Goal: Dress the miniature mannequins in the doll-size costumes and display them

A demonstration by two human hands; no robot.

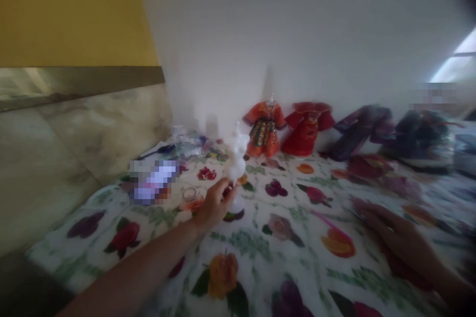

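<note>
My left hand [214,204] reaches out over a table with a fruit-and-flower cloth [260,257] and pinches the stem of a small white doll stand [235,166] that stands upright on its round base. My right hand [390,230] rests low on the cloth at the right, blurred, fingers stretched toward a dark flat thing and a pink stick [329,223]. Along the white wall stand small doll garments: an orange dress [265,130] on a stand, a red dress [308,130], a purple one [359,131] and a dark one [424,141].
A small glass jar [189,194] sits just left of my left hand. A blurred-out packet [154,181] and clear plastic items [186,143] lie at the far left near the marble wall [74,148]. More dark red cloth pieces [366,166] lie at the right.
</note>
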